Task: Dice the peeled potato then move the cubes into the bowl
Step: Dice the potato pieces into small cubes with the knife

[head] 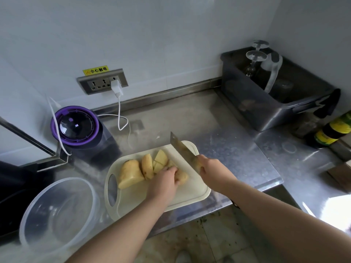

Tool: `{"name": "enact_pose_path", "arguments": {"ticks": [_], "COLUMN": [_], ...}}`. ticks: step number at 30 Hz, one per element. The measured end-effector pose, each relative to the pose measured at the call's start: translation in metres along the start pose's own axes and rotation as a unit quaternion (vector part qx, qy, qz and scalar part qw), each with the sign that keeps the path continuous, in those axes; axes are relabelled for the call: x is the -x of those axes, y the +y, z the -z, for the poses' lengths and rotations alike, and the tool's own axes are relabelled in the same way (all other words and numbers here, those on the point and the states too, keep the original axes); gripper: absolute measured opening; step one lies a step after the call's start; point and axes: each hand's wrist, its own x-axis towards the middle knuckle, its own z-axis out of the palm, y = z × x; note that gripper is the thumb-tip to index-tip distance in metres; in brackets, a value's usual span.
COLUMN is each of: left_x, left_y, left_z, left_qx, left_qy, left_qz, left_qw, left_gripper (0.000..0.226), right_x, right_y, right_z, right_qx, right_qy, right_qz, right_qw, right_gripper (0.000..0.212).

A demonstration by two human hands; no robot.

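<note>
On a white cutting board [191, 192] lies a peeled potato cut into thick slabs: a big end piece [130, 174], a slice [147, 166] beside it, and smaller cut pieces [160, 161] behind. My left hand [167, 177] curls over another potato piece [182, 177] and holds it down. My right hand [207, 167] grips the handle of a cleaver [181, 147], whose blade is raised over the board just right of my left hand. A clear plastic bowl [34, 211] stands empty to the left of the board.
A purple-rimmed appliance [76, 126] sits behind the board at left, with its white cable plugged into the wall socket [103, 83]. A grey bin with upturned glasses [266, 103] stands at back right. Bottles [330, 131] stand at the far right. The steel counter's edge runs under the board.
</note>
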Motion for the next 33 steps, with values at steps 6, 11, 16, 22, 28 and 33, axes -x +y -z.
{"name": "enact_pose_path", "arguments": {"ticks": [6,11,16,22,28,33], "left_x": [-0.02,-0.029,-0.033,-0.033,-0.034,-0.035], "left_y": [0.014,0.011,0.01,0.008,0.007,0.007], "left_z": [-0.005,-0.009,-0.012,-0.013,-0.014,-0.014], "left_qx": [0.016,0.054,0.081,0.098,0.08,0.067], "left_qy": [-0.013,-0.008,-0.002,0.018,0.023,0.02], "left_qz": [0.022,0.052,0.062,0.056,0.056,0.057], "left_qw": [1.0,0.997,0.995,0.993,0.995,0.996], "left_gripper": [0.025,0.025,0.018,0.019,0.023,0.025], "right_x": [0.02,0.042,0.051,0.056,0.057,0.055], "right_y": [0.013,0.003,0.001,0.0,-0.002,-0.002], "right_z": [0.014,0.013,0.011,0.012,0.01,0.009], "right_qx": [0.038,0.133,0.162,0.179,0.193,0.215], "right_qy": [0.002,-0.007,-0.013,-0.02,-0.026,-0.037], "right_qz": [-0.014,0.03,0.039,0.042,0.046,0.045], "right_qw": [0.999,0.991,0.986,0.983,0.98,0.975], "right_gripper": [0.038,0.044,0.053,0.058,0.056,0.054]}}
